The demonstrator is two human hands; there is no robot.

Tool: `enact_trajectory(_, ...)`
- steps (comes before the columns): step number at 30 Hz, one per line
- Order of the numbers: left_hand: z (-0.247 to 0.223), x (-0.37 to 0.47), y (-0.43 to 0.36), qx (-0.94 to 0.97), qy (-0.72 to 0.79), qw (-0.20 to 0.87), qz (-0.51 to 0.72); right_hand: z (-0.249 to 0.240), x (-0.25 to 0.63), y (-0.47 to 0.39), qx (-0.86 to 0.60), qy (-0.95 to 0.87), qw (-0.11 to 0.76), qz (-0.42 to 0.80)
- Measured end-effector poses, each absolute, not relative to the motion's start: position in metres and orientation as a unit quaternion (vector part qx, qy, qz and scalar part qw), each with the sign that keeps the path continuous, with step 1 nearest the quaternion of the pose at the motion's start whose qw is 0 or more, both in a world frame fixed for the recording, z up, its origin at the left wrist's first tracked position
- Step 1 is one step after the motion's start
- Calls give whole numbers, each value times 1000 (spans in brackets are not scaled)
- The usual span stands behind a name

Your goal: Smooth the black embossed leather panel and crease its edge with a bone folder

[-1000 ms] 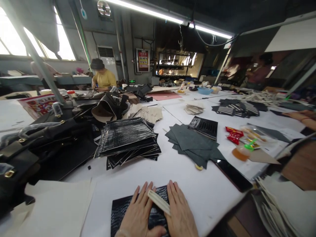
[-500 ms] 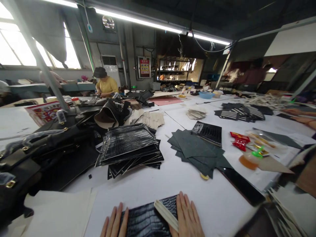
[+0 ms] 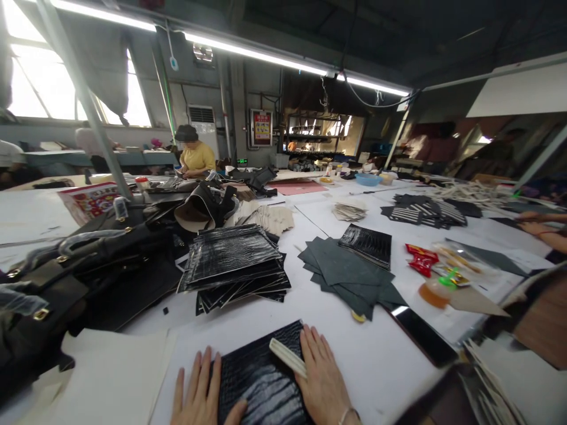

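A glossy black crocodile-textured leather panel lies on the white table at the near edge. My left hand lies flat on its left side, fingers spread, thumb over the panel. My right hand presses on its right side and holds a cream flat stick that lies slantwise on the panel. Ahead stands a tall stack of similar black panels.
Dark grey leather cut pieces with a black panel on top lie to the right, a phone beside them. Black handbags crowd the left. Red snack packets sit far right. A person in yellow works at the back.
My left hand slid from the middle of the panel out to its left edge. The view tilted up, then back down, and the panel now shows more fully.
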State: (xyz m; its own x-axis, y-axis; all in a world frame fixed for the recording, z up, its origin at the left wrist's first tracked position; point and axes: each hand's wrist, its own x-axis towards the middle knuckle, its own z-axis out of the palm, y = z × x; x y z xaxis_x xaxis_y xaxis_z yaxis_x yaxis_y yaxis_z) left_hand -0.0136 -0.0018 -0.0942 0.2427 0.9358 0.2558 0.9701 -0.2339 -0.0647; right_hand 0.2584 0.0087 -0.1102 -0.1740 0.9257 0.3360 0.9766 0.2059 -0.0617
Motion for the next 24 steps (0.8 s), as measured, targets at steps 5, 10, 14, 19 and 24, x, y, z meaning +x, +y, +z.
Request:
enact_trajectory(5,-45,27,16,-878,-473,8,-74,-71,268,23,-652,-708,243,121)
enact_trajectory(10,-40,97,43,-901,-384,-188,-75,-45,305,11,-693,-526,362,334)
enact_trajectory(14,-63,117,57,-880,-401,-239,-89,-40,312,7,-626,-433,345,549)
enact_trajectory(19,-68,117,63,-881,-402,-238,-71,-37,298,18,-663,-542,320,405)
enact_trajectory(24,-84,117,71,-896,-394,-195,-68,-49,287,25,-707,-643,198,219)
